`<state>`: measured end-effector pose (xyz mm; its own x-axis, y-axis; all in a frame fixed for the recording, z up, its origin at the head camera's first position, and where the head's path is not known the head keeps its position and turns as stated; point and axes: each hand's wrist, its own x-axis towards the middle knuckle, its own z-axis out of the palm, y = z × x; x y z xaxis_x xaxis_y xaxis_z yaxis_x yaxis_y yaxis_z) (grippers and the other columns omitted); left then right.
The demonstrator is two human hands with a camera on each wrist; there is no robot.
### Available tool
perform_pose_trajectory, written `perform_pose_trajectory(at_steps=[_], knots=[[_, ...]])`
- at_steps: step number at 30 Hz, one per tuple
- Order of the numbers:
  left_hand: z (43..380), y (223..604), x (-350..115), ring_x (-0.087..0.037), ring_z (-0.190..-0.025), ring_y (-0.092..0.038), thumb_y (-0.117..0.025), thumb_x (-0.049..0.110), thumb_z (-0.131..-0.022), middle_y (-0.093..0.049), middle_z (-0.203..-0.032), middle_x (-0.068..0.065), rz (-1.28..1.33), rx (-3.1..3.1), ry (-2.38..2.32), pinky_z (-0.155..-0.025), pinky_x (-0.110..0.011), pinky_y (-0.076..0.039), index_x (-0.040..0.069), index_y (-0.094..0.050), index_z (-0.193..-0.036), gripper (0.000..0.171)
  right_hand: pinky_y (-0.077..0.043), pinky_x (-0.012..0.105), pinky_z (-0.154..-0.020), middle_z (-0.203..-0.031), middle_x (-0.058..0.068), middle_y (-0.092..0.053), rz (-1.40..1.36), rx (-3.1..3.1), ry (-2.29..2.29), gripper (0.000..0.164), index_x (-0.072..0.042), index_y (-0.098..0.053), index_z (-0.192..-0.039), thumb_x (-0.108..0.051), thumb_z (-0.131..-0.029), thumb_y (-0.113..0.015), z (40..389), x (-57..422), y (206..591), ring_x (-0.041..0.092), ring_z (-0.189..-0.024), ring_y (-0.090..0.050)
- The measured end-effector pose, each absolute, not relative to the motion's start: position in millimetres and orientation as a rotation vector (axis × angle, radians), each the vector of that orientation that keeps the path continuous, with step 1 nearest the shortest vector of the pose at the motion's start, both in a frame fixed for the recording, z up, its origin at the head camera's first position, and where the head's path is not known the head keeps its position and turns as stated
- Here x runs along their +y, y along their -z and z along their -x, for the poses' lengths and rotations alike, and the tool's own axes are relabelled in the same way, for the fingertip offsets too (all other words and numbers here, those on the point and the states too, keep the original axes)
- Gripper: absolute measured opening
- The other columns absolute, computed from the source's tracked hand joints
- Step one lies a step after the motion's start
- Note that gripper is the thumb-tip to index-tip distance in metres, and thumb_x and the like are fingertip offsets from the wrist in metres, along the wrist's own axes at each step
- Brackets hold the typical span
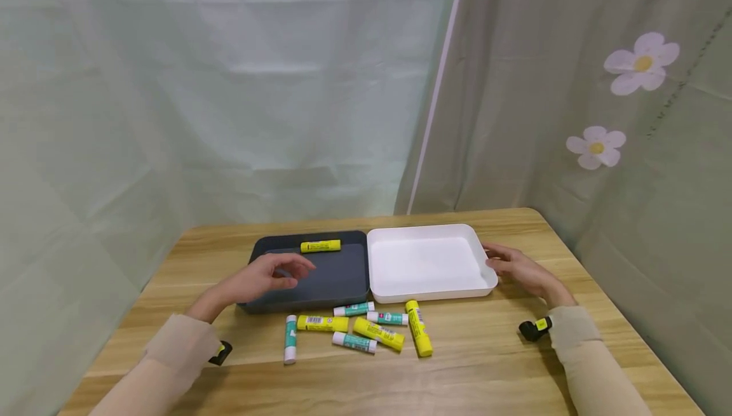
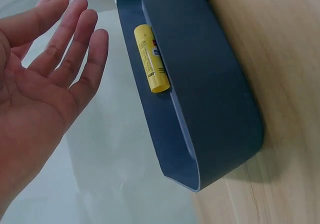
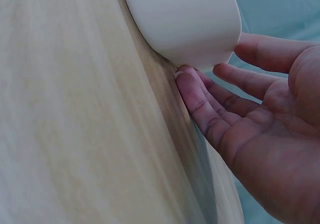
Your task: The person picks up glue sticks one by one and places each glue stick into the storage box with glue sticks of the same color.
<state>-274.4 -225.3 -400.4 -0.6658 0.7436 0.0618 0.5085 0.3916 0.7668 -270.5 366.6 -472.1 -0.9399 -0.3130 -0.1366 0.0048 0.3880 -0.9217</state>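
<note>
My left hand [image 1: 269, 276] hovers over the dark grey tray [image 1: 343, 289], its fingers relaxed and holding nothing. In that tray a yellow glue stick [image 1: 320, 246] lies near the far wall; the left wrist view also shows this yellow glue stick [image 2: 152, 58], apart from the hand. At the right end of the white tray [image 1: 431, 294] is my right hand [image 1: 523, 273]. Its loosely extended fingers [image 3: 195, 96] touch the outside of the tray's corner, with the thumb against the rim. Nothing lies inside the white tray.
In front of the trays, several glue sticks lie scattered: yellow ones such as the yellow glue stick [image 1: 419, 328] and smaller green-and-white ones such as the green-and-white glue stick [image 1: 290, 340]. The trays stand side by side on a wooden table [image 1: 457, 371]. Curtains [image 1: 286, 117] hang behind.
</note>
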Motion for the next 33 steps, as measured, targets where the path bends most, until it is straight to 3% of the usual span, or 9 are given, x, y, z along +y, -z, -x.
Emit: perform_pose_trajectory(at_steps=[6, 13, 19, 28, 33], knots=[[267.8, 400.7, -224.0, -0.033, -0.112, -0.064, -0.064, 0.004, -0.103, -0.066, -0.124, -0.020, -1.115, 2.354, -1.102, -0.091, -0.035, -0.057, 0.008, -0.065, -0.136, 0.033, -0.041, 0.032, -0.104, -0.168, 0.028, -0.018, 0.261, 2.353, 1.580, 0.072, 0.005, -0.022, -0.162, -0.021, -0.107, -0.059, 271.0, 366.9, 470.7, 0.045, -0.150, -0.026], [265.0, 399.7, -224.5, -0.044, -0.115, -0.061, -0.068, 0.000, -0.098, -0.065, -0.126, -0.022, -1.048, 2.312, -1.070, -0.092, -0.033, -0.055, 0.010, -0.066, -0.136, 0.039, -0.036, 0.050, -0.113, -0.168, 0.029, -0.017, 0.251, 2.358, 1.570, 0.070, 0.005, -0.022, -0.163, -0.021, -0.108, -0.057, 270.0, 366.5, 469.9, 0.046, -0.151, -0.024], [257.2, 399.6, -229.4, -0.038, -0.115, -0.061, -0.073, 0.004, -0.096, -0.065, -0.128, -0.019, -1.060, 2.256, -1.028, -0.093, -0.036, -0.056, 0.006, -0.065, -0.136, 0.041, -0.039, 0.044, -0.111, -0.168, 0.028, -0.019, 0.247, 2.383, 1.549, 0.070, 0.004, -0.023, -0.163, -0.023, -0.108, -0.057, 269.7, 365.2, 471.0, 0.045, -0.151, -0.025], [248.1, 400.5, -234.0, -0.034, -0.111, -0.063, -0.076, 0.005, -0.094, -0.067, -0.125, -0.016, -1.078, 2.234, -1.015, -0.094, -0.047, -0.056, 0.008, -0.066, -0.134, 0.041, -0.037, 0.051, -0.113, -0.168, 0.028, -0.019, 0.264, 2.374, 1.565, 0.069, 0.005, -0.023, -0.162, -0.021, -0.108, -0.057, 268.9, 362.5, 470.5, 0.046, -0.150, -0.026], [242.6, 402.7, -230.2, -0.033, -0.109, -0.064, -0.077, 0.003, -0.092, -0.068, -0.122, -0.014, -1.077, 2.222, -1.021, -0.093, -0.042, -0.056, 0.006, -0.067, -0.132, 0.041, -0.034, 0.054, -0.114, -0.168, 0.028, -0.019, 0.257, 2.371, 1.566, 0.070, 0.005, -0.023, -0.162, -0.021, -0.108, -0.058, 269.5, 363.4, 471.2, 0.046, -0.150, -0.026]])
